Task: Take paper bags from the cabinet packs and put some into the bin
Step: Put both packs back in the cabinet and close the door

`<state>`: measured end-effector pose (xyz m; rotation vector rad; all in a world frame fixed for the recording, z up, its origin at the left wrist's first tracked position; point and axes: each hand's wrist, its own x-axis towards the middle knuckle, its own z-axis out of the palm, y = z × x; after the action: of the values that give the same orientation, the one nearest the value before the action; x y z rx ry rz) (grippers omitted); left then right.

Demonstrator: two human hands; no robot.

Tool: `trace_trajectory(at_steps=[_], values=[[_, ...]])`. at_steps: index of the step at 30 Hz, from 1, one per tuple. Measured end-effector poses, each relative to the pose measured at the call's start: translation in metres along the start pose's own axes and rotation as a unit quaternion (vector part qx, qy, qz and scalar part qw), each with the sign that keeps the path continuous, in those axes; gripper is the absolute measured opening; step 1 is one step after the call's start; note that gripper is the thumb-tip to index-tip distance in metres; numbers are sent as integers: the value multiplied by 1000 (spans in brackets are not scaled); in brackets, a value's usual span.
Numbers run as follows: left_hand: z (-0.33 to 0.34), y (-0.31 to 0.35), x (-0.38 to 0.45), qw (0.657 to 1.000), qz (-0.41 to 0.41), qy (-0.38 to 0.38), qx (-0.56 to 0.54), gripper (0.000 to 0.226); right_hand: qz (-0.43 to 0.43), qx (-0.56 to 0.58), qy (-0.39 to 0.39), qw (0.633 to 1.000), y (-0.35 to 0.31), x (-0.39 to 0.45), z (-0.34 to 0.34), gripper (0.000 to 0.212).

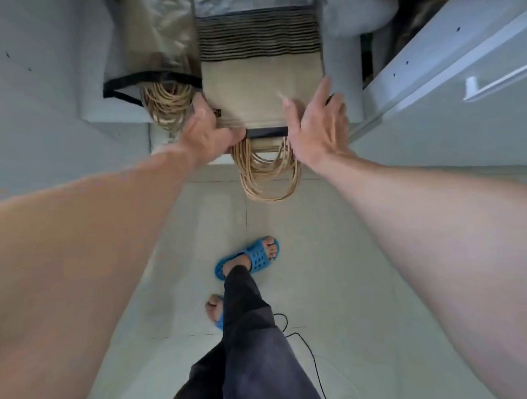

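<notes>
Both hands work at the near end of the middle pack of paper bags (261,88), which lies flat on the cabinet shelf (115,116). On the pack's left corner the left hand (204,132) has its grip closed, thumb pressed under the dark plastic edge and fingers curled over the corner. At the pack's right edge the right hand (319,125) rests with its grip spread apart — fingers straight, palm toward the pack, clamped on nothing. Out of the pack's open end spills a bunch of twisted paper handles (266,171), hanging past the shelf lip toward the floor (337,272). Farther in, the pack shows the stacked brown bag edges as dark and tan stripes.

Left of this pack lies a second pack (154,48) in clear wrap with a black rim, its own handle loops (167,106) poking out. Right of the middle pack stands the open white cabinet door (452,73). Below the pack, blue slippers (253,257) on the person's feet.
</notes>
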<state>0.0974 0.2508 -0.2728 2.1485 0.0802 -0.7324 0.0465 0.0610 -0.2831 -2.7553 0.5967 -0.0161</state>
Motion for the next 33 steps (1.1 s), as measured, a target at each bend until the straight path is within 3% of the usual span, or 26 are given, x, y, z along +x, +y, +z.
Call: trace_trajectory(at_steps=[6,9,14,20,24,33], values=[[-12,31,66,997,-10,2,70,100,36,12,-24,999,-10,69,23,86],[-8,40,89,994,-12,23,102,90,64,22,-63,996,-14,95,33,87],[0,39,107,985,-25,77,152,75,85,14,-77,993,-24,112,47,86],[0,45,113,973,-48,94,207,78,91,19,-89,992,-27,124,43,87],[0,42,86,959,-47,114,254,76,88,-7,-111,990,-22,104,29,90],[-7,11,-65,972,-137,79,174,53,48,-63,-167,983,-27,-27,-41,75]])
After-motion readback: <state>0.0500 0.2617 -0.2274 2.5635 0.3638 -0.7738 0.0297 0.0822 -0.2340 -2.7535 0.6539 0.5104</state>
